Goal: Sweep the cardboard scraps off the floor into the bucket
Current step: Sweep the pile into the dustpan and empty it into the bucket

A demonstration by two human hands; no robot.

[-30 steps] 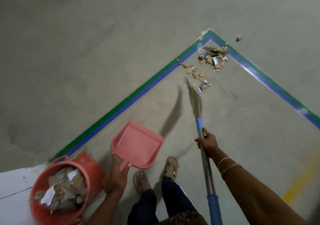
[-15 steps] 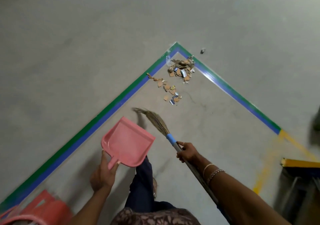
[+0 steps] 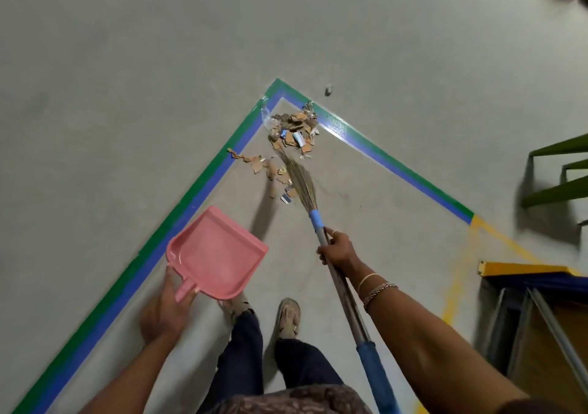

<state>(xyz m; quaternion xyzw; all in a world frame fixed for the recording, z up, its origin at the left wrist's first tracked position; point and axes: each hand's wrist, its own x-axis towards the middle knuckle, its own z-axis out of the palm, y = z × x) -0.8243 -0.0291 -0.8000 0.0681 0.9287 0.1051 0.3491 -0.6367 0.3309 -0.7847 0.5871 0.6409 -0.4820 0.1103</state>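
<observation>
Right hand (image 3: 337,249) is gripping the broom (image 3: 302,184) shaft just behind its blue collar, fingers curled round it. The bristles are reaching into the cardboard scraps (image 3: 292,130), which are lying well ahead of both hands inside the taped corner (image 3: 277,85). Left hand (image 3: 165,311) is holding the pink dustpan (image 3: 216,251) by its handle.

— What sort of place is this?

— An industrial floor, probably a warehouse or workshop. The bare grey concrete floor (image 3: 127,63) spreads all around, and green-and-blue tape lines (image 3: 178,222) mark out a corner ahead of the left hand (image 3: 165,311) and the right hand (image 3: 337,251).

— Anything else?

— A yellow painted line (image 3: 502,238) runs beyond the right hand. To its right stands a metal rack (image 3: 525,268) with a yellow beam. Farther out there is green metal framing (image 3: 556,190), too blurred to identify.
</observation>
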